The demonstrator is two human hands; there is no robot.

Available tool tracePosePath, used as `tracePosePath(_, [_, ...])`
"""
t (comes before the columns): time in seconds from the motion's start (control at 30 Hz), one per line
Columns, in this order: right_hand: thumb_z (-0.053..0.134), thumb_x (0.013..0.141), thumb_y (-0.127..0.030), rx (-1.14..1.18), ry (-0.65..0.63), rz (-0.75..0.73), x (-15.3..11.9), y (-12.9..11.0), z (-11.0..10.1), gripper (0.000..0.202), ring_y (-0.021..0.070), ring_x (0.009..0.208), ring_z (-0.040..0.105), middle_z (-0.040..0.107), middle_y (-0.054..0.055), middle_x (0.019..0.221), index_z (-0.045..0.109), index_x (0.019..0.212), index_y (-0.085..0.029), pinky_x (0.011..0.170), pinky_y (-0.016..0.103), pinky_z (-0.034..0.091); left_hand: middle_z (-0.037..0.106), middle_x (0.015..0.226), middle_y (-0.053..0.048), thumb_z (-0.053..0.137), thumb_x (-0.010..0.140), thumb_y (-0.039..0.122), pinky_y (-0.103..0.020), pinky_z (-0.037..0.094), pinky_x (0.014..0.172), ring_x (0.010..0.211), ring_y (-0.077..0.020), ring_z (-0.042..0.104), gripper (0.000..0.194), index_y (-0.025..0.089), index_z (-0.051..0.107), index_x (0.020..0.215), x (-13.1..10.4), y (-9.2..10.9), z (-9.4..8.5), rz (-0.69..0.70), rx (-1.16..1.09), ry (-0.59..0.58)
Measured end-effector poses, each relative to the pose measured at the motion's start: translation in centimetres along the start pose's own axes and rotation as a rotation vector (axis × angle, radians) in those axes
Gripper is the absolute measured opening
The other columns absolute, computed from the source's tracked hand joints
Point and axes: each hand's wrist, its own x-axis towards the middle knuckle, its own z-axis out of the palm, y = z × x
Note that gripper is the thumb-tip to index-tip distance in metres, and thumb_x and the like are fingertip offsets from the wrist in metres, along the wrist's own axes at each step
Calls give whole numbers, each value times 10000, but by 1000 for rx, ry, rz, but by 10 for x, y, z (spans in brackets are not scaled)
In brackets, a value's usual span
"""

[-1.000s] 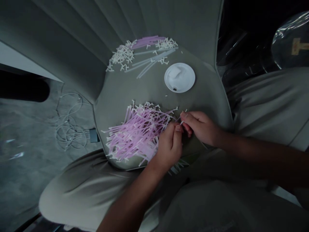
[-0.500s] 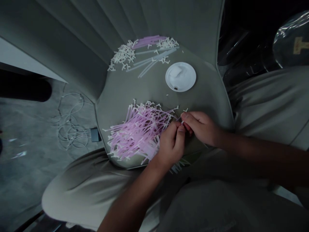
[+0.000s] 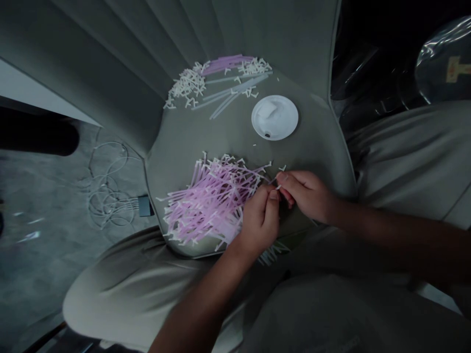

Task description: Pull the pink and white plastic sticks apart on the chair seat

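My left hand [image 3: 261, 213] is closed in a pinch, thumb against forefinger, on a small white connector piece [image 3: 278, 187]. Close beside it, my right hand [image 3: 305, 191] is also pinched, and a short bit of thin purple tube [image 3: 272, 180] shows at its fingertips; the rest is hidden by the fingers. Left of both hands lies a heap of purple tubes [image 3: 213, 201] with white angled connectors on their ends. A loose white connector [image 3: 282, 168] rests just beyond my right thumb.
On the chair seat [image 3: 213, 135] sits a white dish [image 3: 290, 122] with a white lump in it. Behind are piles of white connectors [image 3: 187, 84], purple tubes [image 3: 226, 63] and pale tubes [image 3: 235, 90]. The chair back rises beyond. Cables [image 3: 106, 196] lie on the floor at left.
My left thumb has shifted slightly left and down, and the white connector now looks tilted between the hands. My right hand is almost still.
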Motion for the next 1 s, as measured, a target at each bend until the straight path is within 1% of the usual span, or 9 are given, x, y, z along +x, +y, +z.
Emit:
tracePosePath(0.17, [410,954,-554,-26,6,-2,-1,2,0,514,77,503,404,426,-51,516,442,585,-197,500,238,325,594,744,23,381,1017,222,-210,410,630,661,-79,517,259,191,553,827,1,0,-1,11,-2,-34])
tracePosePath(0.33, [407,947,-573,-59,19,29,0,0,0,521,77,488,415,434,-50,502,448,586,-199,492,241,335,582,745,27,382,1017,207,-198,410,632,669,-71,516,246,189,552,840,1,0,-1,17,-6,-26])
tracePosePath(0.5, [414,947,-552,-91,32,43,2,-3,1,510,78,482,428,443,-47,498,449,580,-200,482,240,339,506,680,34,388,1014,208,-200,408,610,644,-77,498,268,190,542,796,2,1,0,36,-13,-18])
tracePosePath(0.73, [423,947,-549,-72,15,43,1,1,-1,505,78,474,431,437,-54,493,450,582,-202,477,236,346,484,669,36,378,1016,217,-200,405,602,631,-78,488,282,193,518,772,3,2,-1,25,8,-23])
tracePosePath(1.0, [411,961,-514,-25,-8,25,0,0,0,497,76,476,418,432,-54,495,442,576,-201,485,239,335,515,689,29,381,1015,233,-205,408,609,640,-82,492,285,190,522,771,2,0,-1,3,-15,-34])
